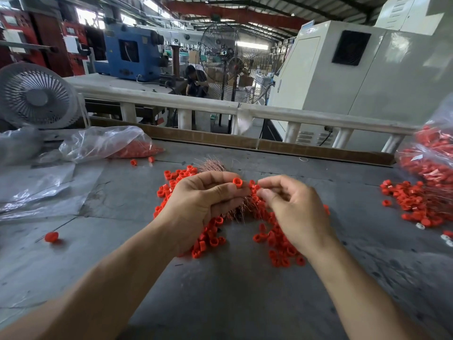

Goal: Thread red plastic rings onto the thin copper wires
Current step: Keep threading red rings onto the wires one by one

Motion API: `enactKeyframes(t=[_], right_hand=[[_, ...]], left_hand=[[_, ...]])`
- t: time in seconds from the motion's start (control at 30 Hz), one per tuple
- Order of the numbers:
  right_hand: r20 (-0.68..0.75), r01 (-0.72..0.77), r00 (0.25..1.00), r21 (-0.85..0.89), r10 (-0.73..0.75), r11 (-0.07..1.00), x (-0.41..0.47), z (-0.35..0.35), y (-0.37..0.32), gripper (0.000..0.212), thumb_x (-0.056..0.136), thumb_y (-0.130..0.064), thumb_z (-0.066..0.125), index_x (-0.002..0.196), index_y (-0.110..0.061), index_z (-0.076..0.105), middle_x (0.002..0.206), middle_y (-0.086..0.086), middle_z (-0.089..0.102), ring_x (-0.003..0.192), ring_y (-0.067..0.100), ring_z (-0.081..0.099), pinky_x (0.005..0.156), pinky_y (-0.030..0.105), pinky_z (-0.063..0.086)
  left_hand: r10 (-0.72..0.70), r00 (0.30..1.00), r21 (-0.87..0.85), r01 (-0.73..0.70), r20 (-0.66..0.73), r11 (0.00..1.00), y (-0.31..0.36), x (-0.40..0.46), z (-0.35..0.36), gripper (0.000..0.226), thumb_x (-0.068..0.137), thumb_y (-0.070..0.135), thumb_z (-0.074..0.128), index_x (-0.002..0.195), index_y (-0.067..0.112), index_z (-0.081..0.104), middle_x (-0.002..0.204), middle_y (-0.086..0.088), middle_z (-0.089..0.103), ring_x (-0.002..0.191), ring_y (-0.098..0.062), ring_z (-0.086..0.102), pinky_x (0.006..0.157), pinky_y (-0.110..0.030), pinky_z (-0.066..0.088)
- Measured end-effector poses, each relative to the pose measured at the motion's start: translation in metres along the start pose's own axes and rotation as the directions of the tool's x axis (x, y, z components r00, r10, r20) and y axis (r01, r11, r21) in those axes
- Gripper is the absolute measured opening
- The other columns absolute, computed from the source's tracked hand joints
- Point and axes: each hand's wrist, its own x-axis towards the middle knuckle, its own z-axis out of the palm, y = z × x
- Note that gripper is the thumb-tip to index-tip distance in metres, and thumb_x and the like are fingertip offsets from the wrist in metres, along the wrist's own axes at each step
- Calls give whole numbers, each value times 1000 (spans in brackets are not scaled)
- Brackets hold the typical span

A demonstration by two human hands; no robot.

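Your two bare forearms are reaching forward from the bottom corners and converging toward the middle, the hands nearly meeting fingertip to fingertip. Your left hand is lying with its back up and turned slightly inward, its fingers curling, with the thumb and forefinger pinching a single red ring at their tips. Your right hand is sitting just beside it, wrist a little raised, its fingers bending inward and the thumb pressing toward the forefinger in a fine pinch; what it is gripping is too thin to make out.
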Motion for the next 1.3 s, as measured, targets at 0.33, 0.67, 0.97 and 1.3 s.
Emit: enactKeyframes(t=[0.33,0.67,0.97,1.3], right_hand=[[160,-194,944,-439,288,877,1,-30,6,14,80,-38,86,75,-45,74,70,-12,73,74,17,71,75,42,59],[474,-59,825,-469,307,881,-6,-33,-8,19,76,-20,89,76,-30,73,72,-8,72,67,7,66,70,39,56],[322,-22,937,-338,137,941,-1,-27,1,16,87,-22,81,81,-34,72,70,-21,70,63,-5,59,63,25,45],[230,-169,927,-452,298,876,0,-32,11,17,77,-35,90,72,-39,74,67,-15,70,70,9,67,65,33,53]], left_hand=[[13,999,62,-10,-40,998,-4,2,-5,25,71,7,80,95,4,75,103,-26,75,101,-33,75,76,-28,62],[-4,999,98,8,-41,995,-3,-2,0,30,71,9,79,100,2,72,102,-22,76,102,-31,76,81,-29,62],[1,999,119,4,-47,993,-3,-3,1,30,74,10,78,102,1,71,100,-21,77,102,-30,76,81,-29,62],[-10,999,115,15,-40,993,-3,-3,0,33,71,12,79,102,2,71,102,-22,77,101,-30,76,80,-30,63]])
